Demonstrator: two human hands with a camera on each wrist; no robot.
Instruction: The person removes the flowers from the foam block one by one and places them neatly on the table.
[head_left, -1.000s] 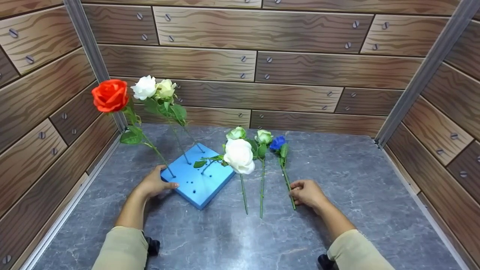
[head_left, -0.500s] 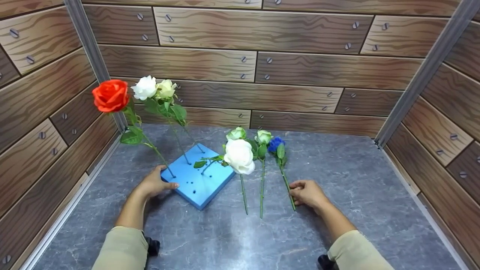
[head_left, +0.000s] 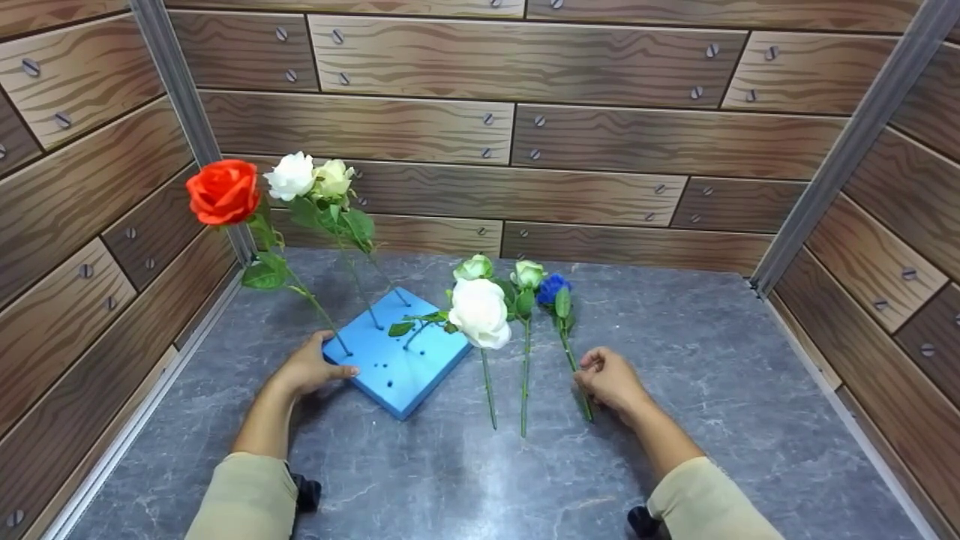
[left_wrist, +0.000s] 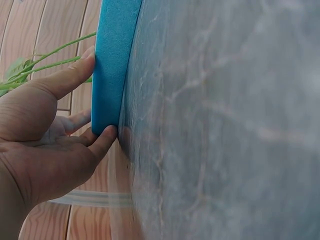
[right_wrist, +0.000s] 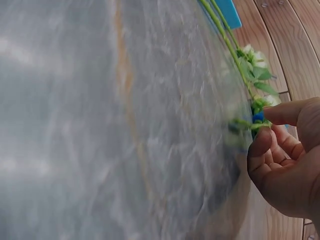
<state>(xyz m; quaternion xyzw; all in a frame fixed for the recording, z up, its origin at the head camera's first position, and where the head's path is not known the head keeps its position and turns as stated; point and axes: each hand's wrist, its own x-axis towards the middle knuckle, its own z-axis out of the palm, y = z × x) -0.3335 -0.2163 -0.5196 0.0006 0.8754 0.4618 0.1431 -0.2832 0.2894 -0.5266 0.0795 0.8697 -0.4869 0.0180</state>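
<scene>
My left hand (head_left: 306, 365) grips the near-left corner of a flat blue foam block (head_left: 405, 379), its thumb on the top face and fingers at the edge, as the left wrist view shows. A red rose (head_left: 223, 192), a white rose (head_left: 291, 177) and a pale yellow rose (head_left: 333, 180) stand upright in the block's holes. A blue flower (head_left: 554, 289) lies on the table to the right. Around its lower stem, my right hand (head_left: 611, 381) has its thumb and fingers curled. In the right wrist view the stem (right_wrist: 242, 122) runs between the fingertips.
A big white rose (head_left: 480, 313) and pale green roses (head_left: 528, 274) lie between block and blue flower, stems towards me. The white bloom overlaps the block's right corner. Several spare holes dot the block. Wood-patterned walls (head_left: 420, 127) enclose the grey table (head_left: 712, 360).
The blue flower has turned about its stem, its head tipping slightly left. My right hand has since shifted a little up the stem. The left hand and block have stayed put.
</scene>
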